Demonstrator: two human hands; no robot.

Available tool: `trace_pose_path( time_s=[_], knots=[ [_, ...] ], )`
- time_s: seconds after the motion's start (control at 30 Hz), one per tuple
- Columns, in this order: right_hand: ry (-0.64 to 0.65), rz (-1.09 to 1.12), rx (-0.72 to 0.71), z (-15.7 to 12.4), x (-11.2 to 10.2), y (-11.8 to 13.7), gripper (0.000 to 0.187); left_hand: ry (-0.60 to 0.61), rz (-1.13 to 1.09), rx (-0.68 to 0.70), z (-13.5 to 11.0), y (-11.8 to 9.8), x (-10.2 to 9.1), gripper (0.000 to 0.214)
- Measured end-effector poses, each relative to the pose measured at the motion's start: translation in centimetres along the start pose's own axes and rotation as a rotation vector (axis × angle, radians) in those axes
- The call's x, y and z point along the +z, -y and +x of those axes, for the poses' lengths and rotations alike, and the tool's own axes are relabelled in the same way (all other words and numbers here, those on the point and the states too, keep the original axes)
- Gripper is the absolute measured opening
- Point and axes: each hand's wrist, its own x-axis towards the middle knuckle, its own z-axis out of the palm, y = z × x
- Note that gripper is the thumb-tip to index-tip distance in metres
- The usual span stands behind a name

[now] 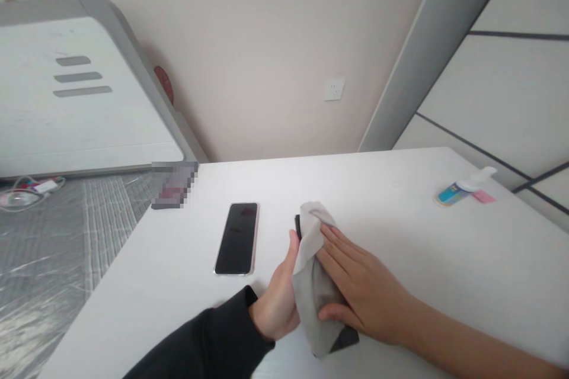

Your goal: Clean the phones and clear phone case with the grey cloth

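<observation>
A white worktop (186,290) is seen, its back edge set against the wall. Between its left and right edges, well forward of the back edge, a grey cloth (306,299) is draped, folded over, on a dark flat object (347,338). Of this object only dark parts at the far and near ends are exposed; its identity cannot be told, nor whether it is resting on the worktop or raised. It is supported from the left by the left hand (281,296), thumb upright along the side, other fingers mostly hidden. The cloth is pressed from the right by the right hand (364,290), fingers laid out straight and close together, thumb set apart. At the back left corner an item (174,186) is noted, pixelated and unreadable. A smartphone (237,238), screen dark, is placed between the left edge and the cloth. Near the right edge, toward the back right corner, a pump bottle (462,188) is found tilted; a pink piece (484,196) is seen just beside it.
</observation>
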Motion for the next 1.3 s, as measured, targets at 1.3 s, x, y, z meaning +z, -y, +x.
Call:
trace_pose_path(
  time_s=[1.3],
  knots=[
    [0.094, 0.11, 0.046, -0.3, -0.9, 0.0, 0.079, -0.024, -0.069, -0.098, -0.6, -1.6, 0.2, 0.073]
  ],
)
